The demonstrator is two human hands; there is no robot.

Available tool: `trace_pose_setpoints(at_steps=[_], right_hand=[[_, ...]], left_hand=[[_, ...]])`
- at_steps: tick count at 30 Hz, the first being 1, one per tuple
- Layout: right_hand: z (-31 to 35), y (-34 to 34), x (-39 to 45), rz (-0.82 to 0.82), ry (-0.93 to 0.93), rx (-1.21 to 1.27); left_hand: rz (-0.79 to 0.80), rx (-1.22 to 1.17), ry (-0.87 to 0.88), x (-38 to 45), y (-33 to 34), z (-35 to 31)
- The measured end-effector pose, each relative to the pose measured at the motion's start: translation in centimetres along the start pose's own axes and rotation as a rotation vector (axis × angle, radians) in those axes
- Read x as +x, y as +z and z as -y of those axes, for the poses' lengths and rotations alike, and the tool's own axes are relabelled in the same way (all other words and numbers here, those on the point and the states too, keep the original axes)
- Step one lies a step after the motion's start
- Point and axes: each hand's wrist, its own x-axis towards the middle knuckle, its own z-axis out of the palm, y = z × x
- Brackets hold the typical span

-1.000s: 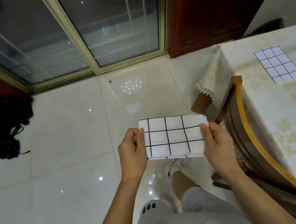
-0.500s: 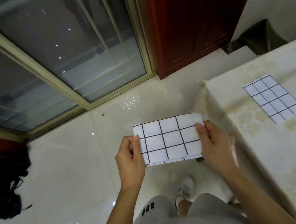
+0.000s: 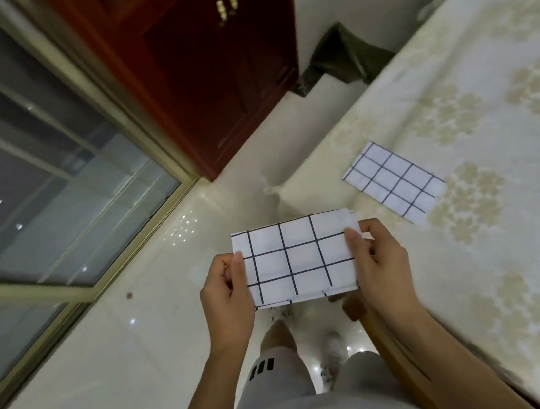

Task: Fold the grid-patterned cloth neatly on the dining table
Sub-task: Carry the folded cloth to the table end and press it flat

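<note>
Item: grid-patterned cloth (image 3: 298, 259), white with black lines, folded to a flat rectangle several layers thick; you hold it in the air above the floor (image 3: 108, 345), just off the near corner of the surface (image 3: 507, 241), not touching it; its lower edge shows slightly uneven layers.

Your left hand (image 3: 227, 295) grips the cloth's left short edge, thumb on the top face, fingers curled beneath; your right hand (image 3: 384, 258) grips the right short edge the same way, thumb on top near the upper corner.

Surface: covered by a cream tablecloth with a pale floral print; to the right of the held cloth.

Second folded cloth (image 3: 394, 181), same grid pattern, lies flat on the surface near its corner, up and right of the held cloth, apart from it.

Wooden chair (image 3: 394, 352): curved rail below your right forearm, against the surface's edge.

Dark red cabinet (image 3: 210, 75): beyond the held cloth; sliding glass door (image 3: 33, 166) to its left.
</note>
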Motion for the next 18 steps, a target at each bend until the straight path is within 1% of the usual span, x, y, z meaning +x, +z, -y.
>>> trace_pose_setpoints(at_steps=[7, 14, 18], right_hand=[[-0.4, -1.5, 3.1, -0.206, 0.143, 0.078], [1.3, -2.0, 5.2, -0.394, 0.278, 0.177], [-0.1, -2.1, 5.5, -0.542, 0.35, 0.094]], left_hand=[[0.289, 0.013, 0.09, 6.7, 5.0, -2.0], [0.616, 0.064, 0.139, 13.8, 9.5, -2.8], [0.763, 0.123, 0.207, 16.0, 12.1, -3.6]])
